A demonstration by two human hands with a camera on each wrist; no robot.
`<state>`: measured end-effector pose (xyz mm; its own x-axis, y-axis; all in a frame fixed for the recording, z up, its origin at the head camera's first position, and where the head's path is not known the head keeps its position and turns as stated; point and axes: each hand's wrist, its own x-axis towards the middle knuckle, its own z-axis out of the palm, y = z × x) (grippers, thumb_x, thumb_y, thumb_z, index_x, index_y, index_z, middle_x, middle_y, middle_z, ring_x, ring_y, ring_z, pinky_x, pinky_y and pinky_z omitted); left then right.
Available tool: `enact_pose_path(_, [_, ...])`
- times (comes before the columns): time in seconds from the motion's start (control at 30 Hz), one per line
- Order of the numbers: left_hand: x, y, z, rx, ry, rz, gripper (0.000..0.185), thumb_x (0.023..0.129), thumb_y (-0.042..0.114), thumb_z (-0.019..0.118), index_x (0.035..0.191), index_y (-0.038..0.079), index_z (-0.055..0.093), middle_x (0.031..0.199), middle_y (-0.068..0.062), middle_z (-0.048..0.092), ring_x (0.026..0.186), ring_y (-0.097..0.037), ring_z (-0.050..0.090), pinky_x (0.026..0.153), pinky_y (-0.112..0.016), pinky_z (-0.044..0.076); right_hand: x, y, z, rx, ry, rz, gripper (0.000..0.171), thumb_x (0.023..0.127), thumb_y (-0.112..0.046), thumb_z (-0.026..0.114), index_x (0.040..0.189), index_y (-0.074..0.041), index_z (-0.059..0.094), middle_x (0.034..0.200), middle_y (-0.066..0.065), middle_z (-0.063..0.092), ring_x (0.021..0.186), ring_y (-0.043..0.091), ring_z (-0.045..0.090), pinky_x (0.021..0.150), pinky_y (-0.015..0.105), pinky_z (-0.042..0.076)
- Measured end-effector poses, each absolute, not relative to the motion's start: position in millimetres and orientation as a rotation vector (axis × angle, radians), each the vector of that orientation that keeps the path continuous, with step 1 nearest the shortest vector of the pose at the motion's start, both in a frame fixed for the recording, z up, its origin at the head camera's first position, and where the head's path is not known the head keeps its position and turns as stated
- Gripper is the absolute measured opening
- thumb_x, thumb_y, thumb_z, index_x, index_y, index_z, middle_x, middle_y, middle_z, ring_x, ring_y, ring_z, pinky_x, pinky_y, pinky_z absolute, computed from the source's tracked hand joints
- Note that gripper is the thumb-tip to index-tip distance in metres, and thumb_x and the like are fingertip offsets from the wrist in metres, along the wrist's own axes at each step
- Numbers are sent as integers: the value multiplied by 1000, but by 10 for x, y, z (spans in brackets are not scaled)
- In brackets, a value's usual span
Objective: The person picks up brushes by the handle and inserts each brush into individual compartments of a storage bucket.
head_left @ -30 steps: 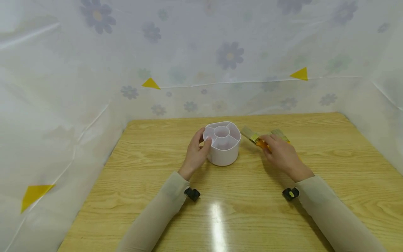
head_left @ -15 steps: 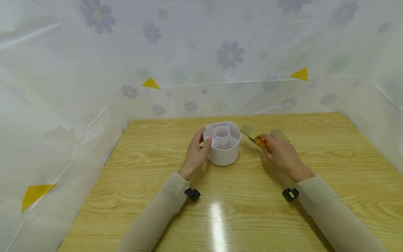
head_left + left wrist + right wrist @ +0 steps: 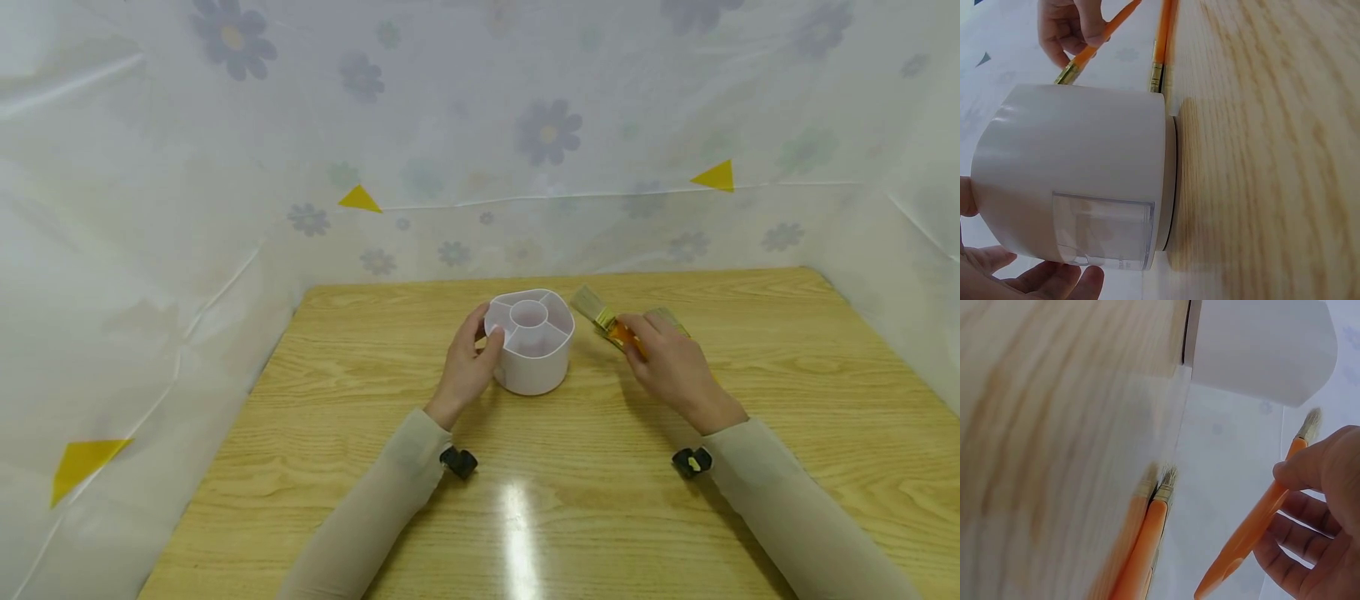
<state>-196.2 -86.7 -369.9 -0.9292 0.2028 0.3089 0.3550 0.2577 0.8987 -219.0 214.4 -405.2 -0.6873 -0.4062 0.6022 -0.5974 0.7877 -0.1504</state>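
Paintbrush lifted beside a white holder

Right hand (image 3: 675, 367) pinches 1 orange-handled paintbrush (image 3: 606, 321) just above the wooden table (image 3: 300, 467), bristles aimed at 11 o'clock. Left hand (image 3: 467, 367) curls around the white divided holder (image 3: 531, 340), sitting at 9 o'clock from the brush. 2 more brushes (image 3: 1141, 550) lie flat on the table. Steadying the holder firmly and keeping the pinch near mid-handle would likely give best control.

A pale oak-grain wooden table (image 3: 570, 500) is ringed on three sides by a translucent white plastic sheet printed with grey-blue daisies (image 3: 465, 142). Yellow triangular paper stickers (image 3: 359, 199) are stuck on the sheet above the table's far edge, another lower beside its left edge
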Motion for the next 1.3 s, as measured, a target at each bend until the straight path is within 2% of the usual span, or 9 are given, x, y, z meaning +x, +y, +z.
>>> enact_pose_path(0.73, [-1961, -869, -3702, -536, -2384, -1758, 47, 102, 12, 44, 145, -2, 33, 138, -24, 44, 122, -35, 48, 92, -50, 47, -2136, 2063, -3955, 798, -2285, 490, 39, 81, 0, 70, 119, -1, 59, 97, 16, 59, 78, 30, 57, 55, 43, 51])
enact_pose_path(1.3, [-1963, -873, -3704, -552, -2377, -1765, 48, 101, 12, 45, 145, -3, 33, 137, -25, 45, 122, -36, 48, 93, -51, 46, -2111, 2007, -3913, 820, -2218, 530, 39, 79, 2, 70, 117, 1, 60, 94, 16, 59, 77, 30, 57, 56, 43, 51])
